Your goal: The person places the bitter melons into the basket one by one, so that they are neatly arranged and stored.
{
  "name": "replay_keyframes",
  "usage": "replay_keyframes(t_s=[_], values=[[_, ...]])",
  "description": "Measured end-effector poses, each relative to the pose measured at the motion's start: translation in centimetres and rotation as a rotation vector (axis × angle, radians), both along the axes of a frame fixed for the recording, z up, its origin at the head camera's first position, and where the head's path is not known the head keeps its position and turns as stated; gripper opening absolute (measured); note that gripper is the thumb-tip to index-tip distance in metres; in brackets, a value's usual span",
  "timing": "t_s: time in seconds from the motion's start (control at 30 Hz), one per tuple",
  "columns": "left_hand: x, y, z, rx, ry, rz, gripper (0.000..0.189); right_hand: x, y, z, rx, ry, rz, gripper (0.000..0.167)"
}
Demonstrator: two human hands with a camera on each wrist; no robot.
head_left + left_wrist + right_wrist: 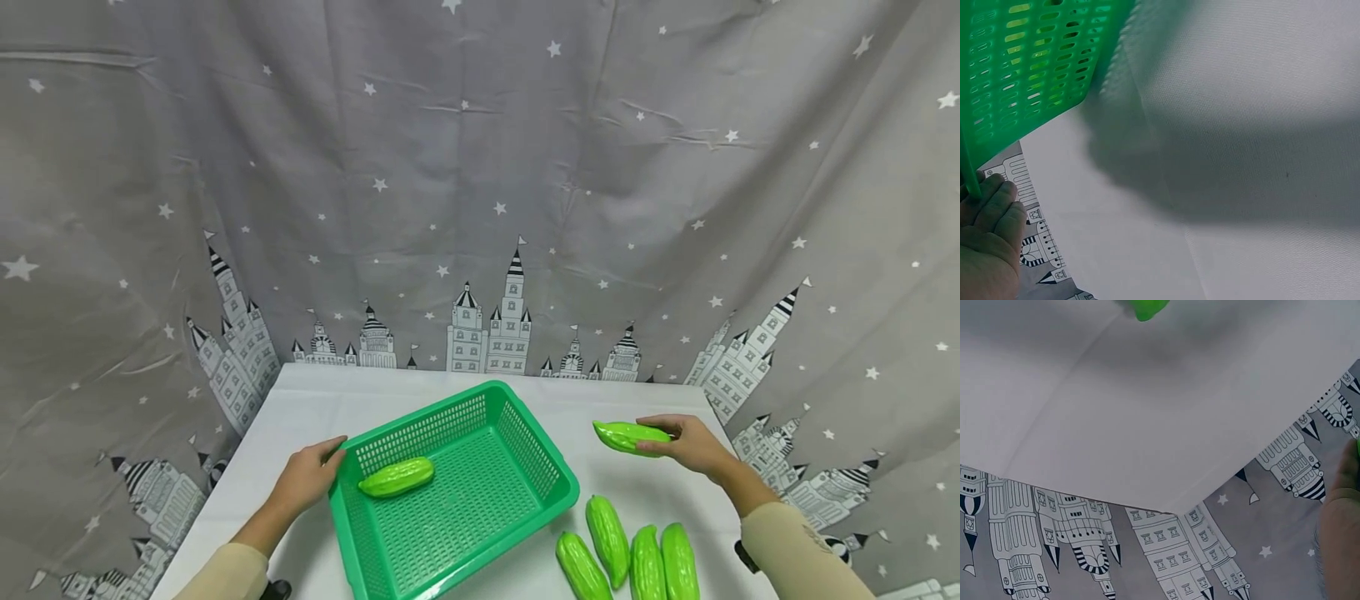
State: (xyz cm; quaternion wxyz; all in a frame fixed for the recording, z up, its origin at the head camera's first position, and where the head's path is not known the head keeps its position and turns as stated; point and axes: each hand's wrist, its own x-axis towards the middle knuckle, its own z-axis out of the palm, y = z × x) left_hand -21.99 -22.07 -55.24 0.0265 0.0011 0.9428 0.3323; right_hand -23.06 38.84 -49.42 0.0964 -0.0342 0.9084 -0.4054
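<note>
A green plastic basket (480, 553) with slotted walls stands tilted at an angle on the table. My left hand (309, 475) grips its left rim, and the left wrist view shows the fingers (999, 206) at the edge of the basket wall (1029, 69). Inside, near the left wall, lies one bright green bitter melon (397, 477). To the right of the basket, my right hand (693, 446) holds another bitter melon (628, 437) above the table, thumb and fingers around its right end. Only part of that hand (1342, 531) appears in the right wrist view.
Several more bitter melons (608, 540) lie on the white-covered table (382, 382) at the near right, close to the basket's corner. A grey curtain (480, 150) printed with stars and castles hangs behind the table and around its sides.
</note>
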Motion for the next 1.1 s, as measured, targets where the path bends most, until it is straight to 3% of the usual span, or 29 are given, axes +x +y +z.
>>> replay_keyframes(t_s=[0.2,0.4,0.77,0.9,1.1], values=[[0.1,-0.2,0.1,0.003,-0.003,-0.001,0.045,-0.6,-0.7,0.2,-0.007,0.020,0.026,0.060],[0.2,-0.2,0.4,0.012,-0.002,0.007,0.045,-1.7,-2.8,1.4,-0.023,0.038,0.074,0.057],[0.3,-0.4,-0.6,0.013,0.016,0.013,0.044,-4.0,-11.2,2.7,-0.118,0.068,0.260,0.048],[0.4,-0.3,-0.4,0.024,0.017,0.015,0.044,-4.3,-14.6,2.9,-0.145,0.064,0.358,0.047],[0.3,-0.1,-0.1,0.034,0.014,0.022,0.044,-4.9,-18.9,2.6,-0.167,0.039,0.426,0.045]])
